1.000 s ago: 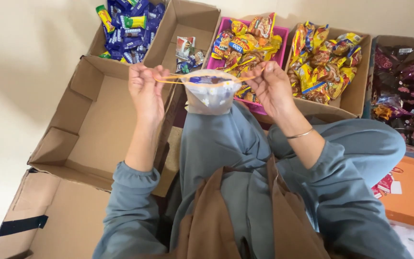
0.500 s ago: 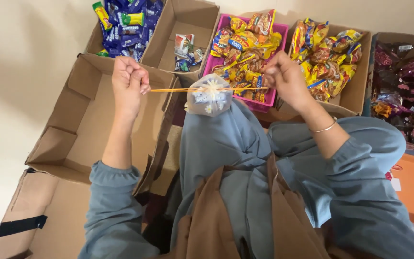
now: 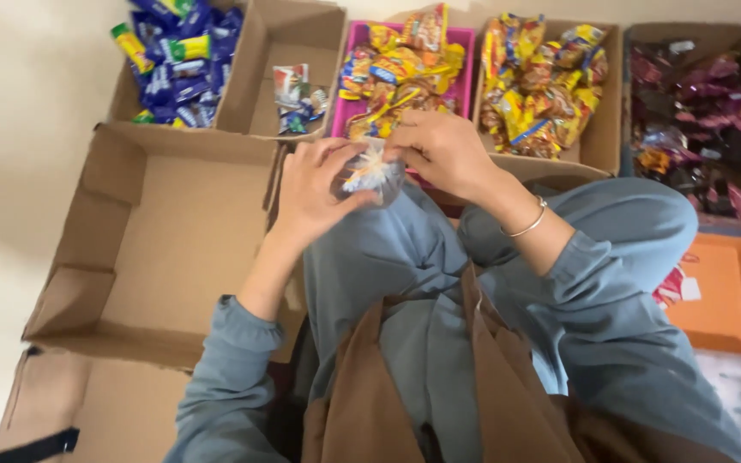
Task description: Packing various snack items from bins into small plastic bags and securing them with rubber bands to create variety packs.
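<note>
Left hand: the left hand [image 3: 315, 193] is cupped round the near and left side of a small clear pouch [image 3: 369, 174], thumb and fingers curled against it.
Right hand: the right hand [image 3: 441, 153] lies on the pouch's far right side, fingers bent and pinching at its gathered top; the fingertips themselves are blurred.
Pouch: held between both hands above the person's raised knee [image 3: 388, 249], with white and blue bits showing through the plastic; whether it rests on the knee cannot be told.
Wrist: a thin metal bangle [image 3: 528, 225] sits on the right forearm.
Left of hands: an open cardboard box [image 3: 165, 249] lies just beside the left hand, its flaps spread; a second brown box [image 3: 105, 420] is at the near left corner of the view.
Beyond hands: a pink tray [image 3: 465, 60] of yellow and red snack packets stands directly behind the pouch, its near edge hidden by the right hand.
Far row: a box of blue sweets [image 3: 173, 60], a box with a few small packets [image 3: 298, 94], a box of yellow packets [image 3: 542, 86] and a box of dark maroon packets [image 3: 696, 120].
Right side: an orange tray [image 3: 731, 300] lies by the right knee.
</note>
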